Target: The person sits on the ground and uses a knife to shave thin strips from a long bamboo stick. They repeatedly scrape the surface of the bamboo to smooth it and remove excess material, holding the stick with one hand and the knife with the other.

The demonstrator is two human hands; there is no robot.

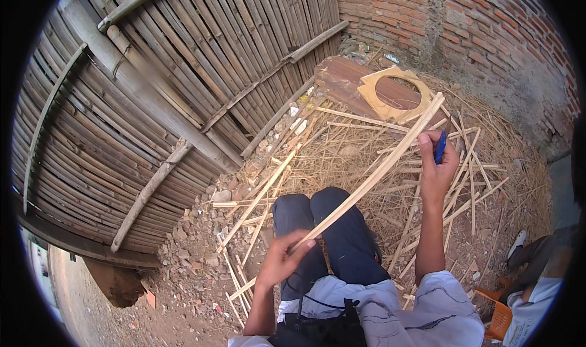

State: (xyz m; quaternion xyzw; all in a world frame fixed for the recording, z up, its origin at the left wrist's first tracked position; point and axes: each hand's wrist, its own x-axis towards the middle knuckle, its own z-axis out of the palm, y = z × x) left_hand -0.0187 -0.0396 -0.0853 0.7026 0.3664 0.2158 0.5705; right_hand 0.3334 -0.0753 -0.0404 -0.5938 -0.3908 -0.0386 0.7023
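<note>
1. Bamboo strip (372,175) runs on a slant from low centre up toward the right, across the person's knees (323,219), its far tip close to the plywood ring (390,93).
2. Left hand (282,258) is clenched on the strip's near end, thumb pressing over the top of it.
3. Right hand (436,164) is wrapped round a blue-handled knife (440,146), sitting just beside the strip's upper part; the blade itself is hidden, so whether it touches the strip is hard to say.
4. Judging by this, the step in hand looks like shaving or thinning the strip, one hand anchoring, the other working the edge.
5. Next move, I'd say, calls for a firm hold at the low end and the blade drawn along the grain, away from the body and clear of the legs.
6. Around the feet: a thick litter of shavings (366,145) and cut slats (256,200), more slats fanned out to the right (470,188).
7. The ring lies on a reddish board (342,78) beyond the shavings.
8. Left side is a bamboo fence (152,90) with rubble (201,237) along its foot; a brick wall (464,23) closes the far corner.
9. Far right, another person sits low at the picture's edge (537,273).
</note>
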